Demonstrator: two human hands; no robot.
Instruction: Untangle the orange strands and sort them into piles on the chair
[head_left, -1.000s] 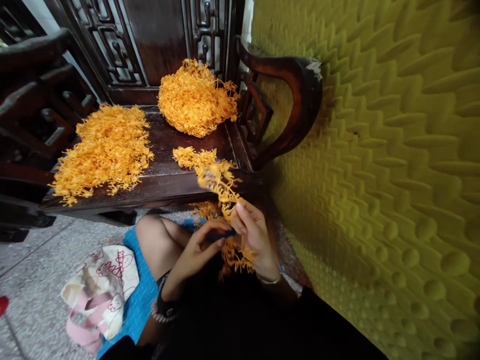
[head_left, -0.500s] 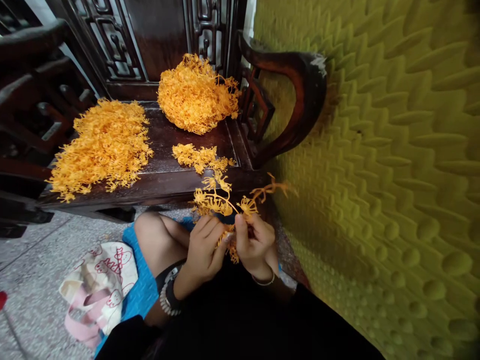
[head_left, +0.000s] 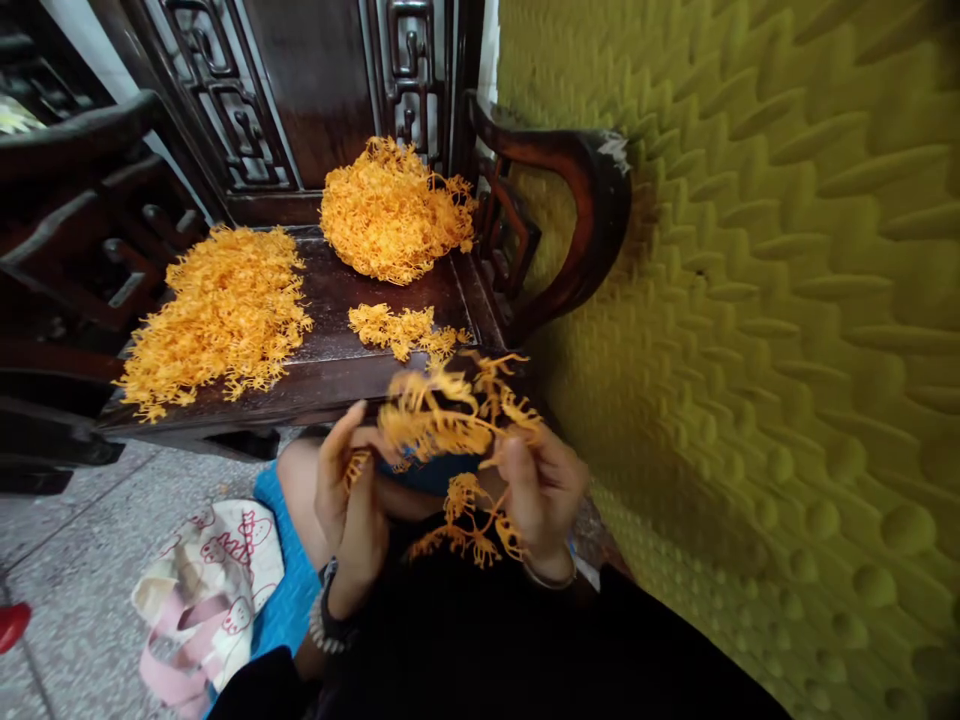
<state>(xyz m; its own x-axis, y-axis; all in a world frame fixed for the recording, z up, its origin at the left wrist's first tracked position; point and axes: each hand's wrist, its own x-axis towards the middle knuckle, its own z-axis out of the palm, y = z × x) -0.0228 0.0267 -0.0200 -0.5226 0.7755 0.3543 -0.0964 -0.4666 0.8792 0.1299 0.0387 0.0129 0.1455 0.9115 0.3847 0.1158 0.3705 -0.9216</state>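
Note:
My right hand [head_left: 541, 490] pinches the stems of an orange artificial flower sprig [head_left: 439, 415] with thumb and fingers. One part spreads up and left, blurred by motion; another branch [head_left: 472, 520] hangs below. To its left, my left hand [head_left: 352, 500] has its fingers partly spread and a small orange flower piece [head_left: 357, 467] caught between thumb and fingers. On the dark wooden seat [head_left: 322, 290] beyond lie a broad heap of orange pieces [head_left: 225, 305], a rounded heap [head_left: 394, 215] and a small cluster [head_left: 405, 330].
The seat has a carved backrest [head_left: 322, 90] and a curved armrest [head_left: 600, 200] at right. A yellow-green textured wall [head_left: 750, 300] runs along my right side. A cream and pink cloth bag [head_left: 217, 570] lies on the left, by a blue cover [head_left: 285, 580].
My hands have moved apart, the left one to the left with its fingers opening wider. The right hand has shifted slightly right with the sprig, and its lower branch now shows. The view has tilted up a little.

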